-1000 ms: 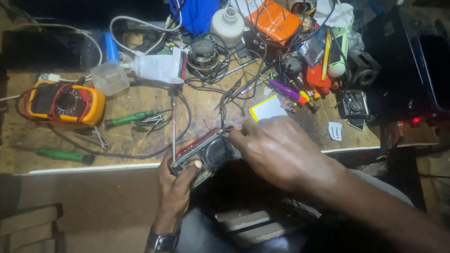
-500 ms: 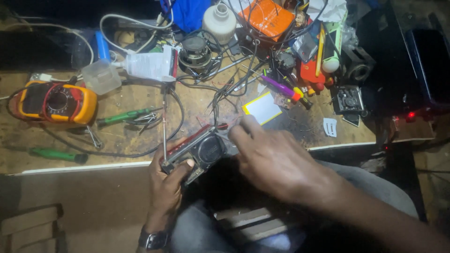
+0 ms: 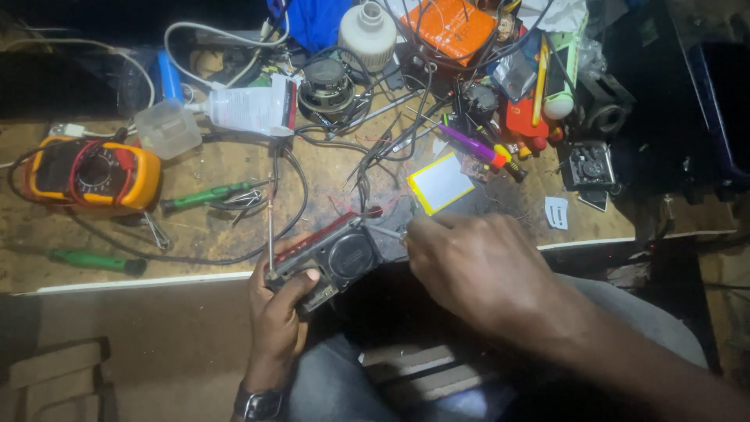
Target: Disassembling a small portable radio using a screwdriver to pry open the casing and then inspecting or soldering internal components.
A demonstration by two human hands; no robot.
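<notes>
My left hand (image 3: 280, 311) grips the near end of a small black and red radio (image 3: 332, 256) with a round speaker, held at the workbench's front edge. Its thin metal antenna (image 3: 271, 211) stands out over the bench. My right hand (image 3: 476, 270) is closed on a thin metal tool (image 3: 387, 231) whose tip touches the radio's right end. Red and black wires run from the radio's far side toward the clutter.
A yellow multimeter (image 3: 90, 173) lies at the left, with two green-handled screwdrivers (image 3: 207, 195) and tweezers near it. A flat yellow-edged battery pack (image 3: 441, 183), a loose speaker (image 3: 326, 84), a white bulb (image 3: 367, 31), cables and an orange box (image 3: 453, 23) crowd the back of the wooden bench (image 3: 47, 262).
The view has shifted slightly. My right hand stays at the radio's right end and my left hand keeps its grip.
</notes>
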